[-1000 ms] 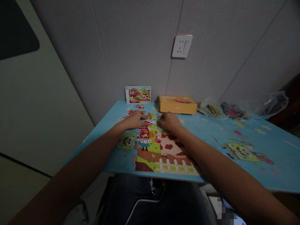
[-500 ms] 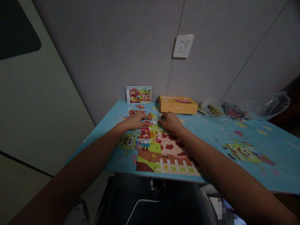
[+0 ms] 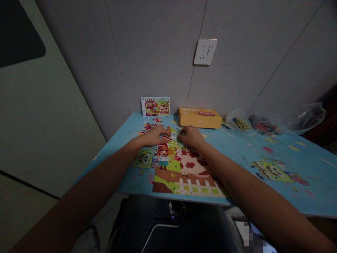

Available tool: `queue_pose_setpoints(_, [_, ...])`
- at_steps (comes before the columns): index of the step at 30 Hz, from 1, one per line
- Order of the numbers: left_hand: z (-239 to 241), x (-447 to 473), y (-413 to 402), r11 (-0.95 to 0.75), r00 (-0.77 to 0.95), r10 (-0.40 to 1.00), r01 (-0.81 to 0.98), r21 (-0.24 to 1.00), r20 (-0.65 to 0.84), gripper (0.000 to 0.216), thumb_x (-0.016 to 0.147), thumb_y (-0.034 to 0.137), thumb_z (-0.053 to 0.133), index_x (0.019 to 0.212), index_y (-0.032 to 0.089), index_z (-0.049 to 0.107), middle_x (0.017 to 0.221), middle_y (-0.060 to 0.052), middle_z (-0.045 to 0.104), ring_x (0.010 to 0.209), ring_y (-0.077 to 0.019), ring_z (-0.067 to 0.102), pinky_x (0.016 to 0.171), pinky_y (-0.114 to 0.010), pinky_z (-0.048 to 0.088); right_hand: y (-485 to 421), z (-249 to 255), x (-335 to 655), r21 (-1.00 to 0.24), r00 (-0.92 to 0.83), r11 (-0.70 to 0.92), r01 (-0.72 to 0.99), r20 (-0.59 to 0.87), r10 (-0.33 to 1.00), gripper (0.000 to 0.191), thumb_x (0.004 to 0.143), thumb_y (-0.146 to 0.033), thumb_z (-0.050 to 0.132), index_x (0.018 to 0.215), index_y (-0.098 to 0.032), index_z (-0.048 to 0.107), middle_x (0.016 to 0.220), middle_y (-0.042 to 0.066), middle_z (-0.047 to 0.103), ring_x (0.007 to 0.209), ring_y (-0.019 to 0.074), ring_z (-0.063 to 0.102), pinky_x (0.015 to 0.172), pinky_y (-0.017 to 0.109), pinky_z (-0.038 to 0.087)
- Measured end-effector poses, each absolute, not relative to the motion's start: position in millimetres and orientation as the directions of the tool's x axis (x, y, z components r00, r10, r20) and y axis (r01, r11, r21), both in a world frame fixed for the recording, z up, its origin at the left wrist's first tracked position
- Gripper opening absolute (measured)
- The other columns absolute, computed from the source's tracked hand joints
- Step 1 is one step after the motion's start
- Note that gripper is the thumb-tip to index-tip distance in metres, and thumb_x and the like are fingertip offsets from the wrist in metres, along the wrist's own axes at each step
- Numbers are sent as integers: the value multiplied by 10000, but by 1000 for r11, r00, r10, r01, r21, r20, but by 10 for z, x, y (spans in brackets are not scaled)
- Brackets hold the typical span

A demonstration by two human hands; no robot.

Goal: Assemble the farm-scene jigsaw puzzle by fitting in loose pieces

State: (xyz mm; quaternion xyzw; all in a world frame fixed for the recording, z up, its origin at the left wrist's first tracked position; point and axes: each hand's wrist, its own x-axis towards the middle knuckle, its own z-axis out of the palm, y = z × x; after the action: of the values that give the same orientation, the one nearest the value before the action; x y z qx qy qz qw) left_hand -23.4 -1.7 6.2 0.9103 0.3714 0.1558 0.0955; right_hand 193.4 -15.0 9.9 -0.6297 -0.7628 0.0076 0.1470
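Observation:
A partly joined farm jigsaw puzzle point(image 3: 191, 167) lies on the blue table, showing a cow, a figure in a striped top and a white fence. At its upper left edge my left hand point(image 3: 155, 135) has thumb and fingers on a puzzle piece with red barn parts point(image 3: 163, 139). Opposite it, my right hand point(image 3: 192, 136) is curled with its fingertips at a light-coloured piece by the puzzle's top edge; the fingers partly hide that piece. Loose red-and-yellow pieces point(image 3: 151, 125) lie beyond my left hand.
Against the wall stand a picture card point(image 3: 157, 106) of the farm scene and a yellow box point(image 3: 200, 118). Clear plastic bags point(image 3: 240, 123) with contents lie farther right. The table point(image 3: 231, 147) carries cartoon prints. A white cable point(image 3: 160, 226) runs over my lap.
Both hands stay almost in place. The barn piece under my left hand has shifted slightly toward me, closer to the figure's head.

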Motion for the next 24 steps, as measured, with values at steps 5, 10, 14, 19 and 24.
queue_pose_setpoints(5, [28,-223,1,-708,644,706,640,298,294,452,763,322,665,1193,196,604,1185,-82,608,1150,-245,515,989,-369,387,-86,43,1952,-233,-154,207,950,228,962,398,745,-401,645,1046,-141,662,981,138,663,914,238,596,800,306,424])
queue_pose_setpoints(10, [85,-186,2,-634,482,763,686,356,431,270,827,154,536,1051,181,684,1045,-58,672,980,-182,592,907,-316,439,-86,35,1949,-278,-178,247,928,249,952,417,722,-370,691,1065,-136,654,966,125,662,873,223,600,769,294,432])
queue_pose_setpoints(14, [116,-198,32,-520,304,827,733,438,473,241,836,128,498,947,152,712,1004,-59,692,929,-178,614,875,-298,458,-114,37,1926,-338,-225,310,889,267,937,394,722,-312,703,1074,-147,640,903,88,661,829,202,600,745,281,437])
queue_pose_setpoints(19, [99,-266,92,-354,55,857,785,508,512,269,843,130,466,972,157,700,1014,-69,688,928,-195,617,863,-303,462,-148,34,1904,-358,-258,378,854,338,905,431,690,-322,741,1076,-152,650,968,111,588,849,211,579,806,313,442])
queue_pose_setpoints(24, [83,-263,89,-353,70,846,816,458,528,248,788,226,582,996,142,688,974,-94,663,874,-205,614,825,-313,469,-139,23,1896,-400,-259,452,797,449,855,477,671,-232,749,1127,-163,627,1041,119,526,944,229,550,871,341,437])
